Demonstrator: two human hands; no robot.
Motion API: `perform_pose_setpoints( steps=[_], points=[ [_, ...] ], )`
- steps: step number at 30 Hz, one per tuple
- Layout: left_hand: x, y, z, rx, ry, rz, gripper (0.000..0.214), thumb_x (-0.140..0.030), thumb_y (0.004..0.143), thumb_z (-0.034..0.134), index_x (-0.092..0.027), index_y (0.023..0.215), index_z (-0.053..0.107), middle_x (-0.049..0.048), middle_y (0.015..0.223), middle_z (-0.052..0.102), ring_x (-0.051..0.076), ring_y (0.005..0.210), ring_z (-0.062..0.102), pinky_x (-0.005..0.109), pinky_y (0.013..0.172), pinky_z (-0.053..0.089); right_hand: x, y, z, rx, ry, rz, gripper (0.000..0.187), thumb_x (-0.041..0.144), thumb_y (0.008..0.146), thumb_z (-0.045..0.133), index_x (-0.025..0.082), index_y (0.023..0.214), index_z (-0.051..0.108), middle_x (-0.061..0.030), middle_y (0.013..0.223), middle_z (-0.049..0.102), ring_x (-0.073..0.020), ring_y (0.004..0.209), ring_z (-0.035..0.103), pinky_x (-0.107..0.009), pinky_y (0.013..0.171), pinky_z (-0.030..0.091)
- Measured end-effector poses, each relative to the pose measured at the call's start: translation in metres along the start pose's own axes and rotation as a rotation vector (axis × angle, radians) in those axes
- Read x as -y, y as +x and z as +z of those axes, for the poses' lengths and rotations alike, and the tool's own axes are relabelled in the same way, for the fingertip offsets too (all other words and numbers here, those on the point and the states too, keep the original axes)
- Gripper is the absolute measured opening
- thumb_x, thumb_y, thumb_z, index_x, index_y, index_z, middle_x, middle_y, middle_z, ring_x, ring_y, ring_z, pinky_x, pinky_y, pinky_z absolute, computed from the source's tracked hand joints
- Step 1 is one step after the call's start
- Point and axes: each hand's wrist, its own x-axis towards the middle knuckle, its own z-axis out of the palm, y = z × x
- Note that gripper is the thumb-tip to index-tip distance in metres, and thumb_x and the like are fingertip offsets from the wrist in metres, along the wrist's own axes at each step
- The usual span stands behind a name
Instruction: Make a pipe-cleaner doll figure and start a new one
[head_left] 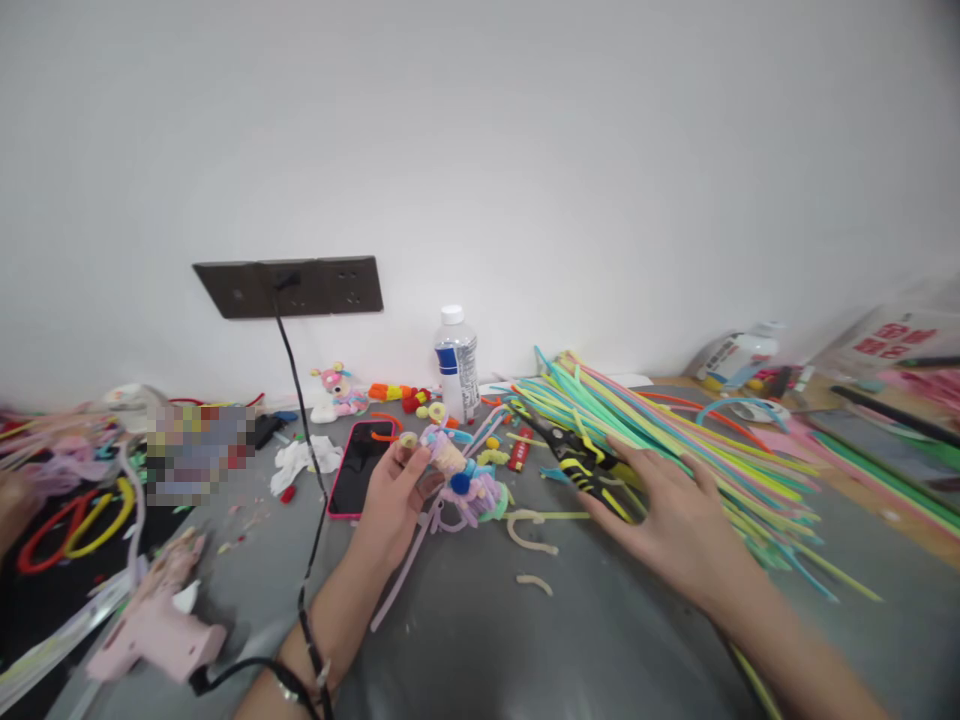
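My left hand (397, 500) pinches a small pipe-cleaner figure (450, 460) in lilac, cream and blue, with a long lilac stem hanging below it. My right hand (667, 510) is closed around the black and yellow handles of a pair of pliers (592, 470), thumb on the near side and fingers on the far side. The jaws point away to the left, toward small coloured bits. Beyond the pliers fans out a large bundle of pastel pipe cleaners (675, 450). Cream offcuts (534, 582) lie on the grey table between my hands.
A bottle with a white cap (456, 365) stands by the wall. Left of my left hand lie a phone (361, 470), crumpled tissue (304, 460) and a pink glue gun (161, 630). A black cord (298, 400) crosses my left forearm. Another person's hand (13, 505) shows at far left.
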Motion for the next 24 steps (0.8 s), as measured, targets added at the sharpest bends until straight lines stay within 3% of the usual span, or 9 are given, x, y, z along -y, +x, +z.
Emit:
perform_pose_setpoints(
  steps=[3,5,7,12,16,20,24],
  points=[
    [0.0,0.001,0.0,-0.006,0.013,0.012,0.042,-0.032,0.057,0.091,-0.016,0.078,0.059,-0.0011,0.076,0.063,0.011,0.067,0.061,0.023,0.06,0.053,0.004,0.008,-0.012,0.131,0.362,0.104,0.051,0.057,0.083,0.055,0.019,0.117,0.059,-0.0148,0.111,0.07,-0.0326,0.102,0.067,-0.046,0.09,0.051],
    [0.0,0.001,-0.001,-0.013,0.014,0.019,0.042,-0.033,0.058,0.091,-0.016,0.077,0.058,-0.0008,0.075,0.063,0.011,0.066,0.06,0.023,0.058,0.051,0.008,0.019,-0.016,0.237,0.594,0.146,0.04,0.054,0.086,0.053,0.02,0.106,0.058,-0.0113,0.099,0.07,-0.0274,0.091,0.069,-0.037,0.077,0.055],
    [0.0,0.002,-0.001,-0.018,0.009,0.025,0.041,-0.032,0.059,0.091,-0.016,0.076,0.057,-0.0007,0.075,0.062,0.011,0.065,0.059,0.023,0.058,0.05,0.013,0.032,-0.016,0.251,0.709,0.164,0.031,0.047,0.083,0.055,0.021,0.1,0.054,-0.0079,0.09,0.068,-0.0241,0.083,0.068,-0.033,0.071,0.055],
    [0.001,0.003,-0.001,-0.062,-0.001,0.068,0.042,-0.035,0.059,0.09,-0.016,0.073,0.055,-0.0014,0.073,0.061,0.01,0.065,0.058,0.022,0.059,0.049,0.039,0.047,-0.006,0.104,0.572,0.032,0.036,0.03,0.073,0.06,0.021,0.107,0.051,-0.008,0.102,0.066,-0.0249,0.095,0.065,-0.035,0.085,0.051],
    [0.0,0.003,0.001,-0.127,-0.006,0.154,0.045,-0.034,0.056,0.091,-0.017,0.071,0.052,-0.0025,0.073,0.059,0.01,0.069,0.058,0.021,0.063,0.05,0.057,0.033,0.015,0.177,0.455,-0.016,0.042,0.025,0.072,0.058,0.022,0.113,0.05,-0.0069,0.102,0.069,-0.0238,0.087,0.067,-0.033,0.075,0.052],
    [-0.002,0.002,0.003,-0.171,-0.011,0.197,0.048,-0.03,0.053,0.093,-0.017,0.069,0.049,-0.0043,0.071,0.056,0.009,0.068,0.058,0.021,0.064,0.05,0.056,0.02,0.036,0.148,0.289,-0.145,0.054,0.02,0.072,0.058,0.024,0.125,0.048,-0.0088,0.116,0.067,-0.0277,0.099,0.066,-0.038,0.082,0.051],
    [-0.002,0.001,0.005,-0.163,0.006,0.16,0.05,-0.031,0.055,0.092,-0.018,0.068,0.046,-0.005,0.069,0.053,0.008,0.065,0.056,0.02,0.061,0.05,0.049,0.022,0.045,0.062,0.144,-0.219,0.055,0.023,0.075,0.059,0.02,0.129,0.048,-0.012,0.113,0.065,-0.0313,0.101,0.063,-0.042,0.083,0.049]
  ],
)
